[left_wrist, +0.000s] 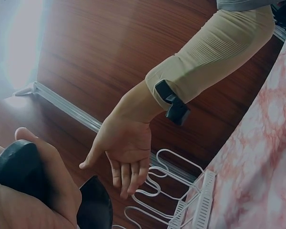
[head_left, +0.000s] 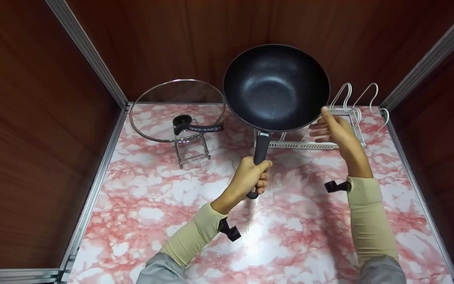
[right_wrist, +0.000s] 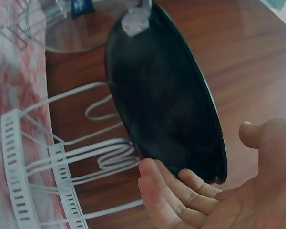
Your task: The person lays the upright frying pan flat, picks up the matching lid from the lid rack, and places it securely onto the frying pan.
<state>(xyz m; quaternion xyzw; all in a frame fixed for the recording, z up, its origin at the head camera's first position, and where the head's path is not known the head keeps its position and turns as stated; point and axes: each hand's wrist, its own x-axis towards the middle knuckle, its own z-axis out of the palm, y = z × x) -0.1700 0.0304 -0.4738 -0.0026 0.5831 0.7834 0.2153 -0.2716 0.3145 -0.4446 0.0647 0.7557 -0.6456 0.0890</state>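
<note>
In the head view the counter was brightly lit, with white glare thrown on its near middle and a soft shadow cast to the right. The brown walls were left dim, and a sheen was spread over the bottom of the pan. In the left wrist view, the upper-left corner was washed out by a bright light. The right wrist view was veiled by haze and softened by blur.
</note>
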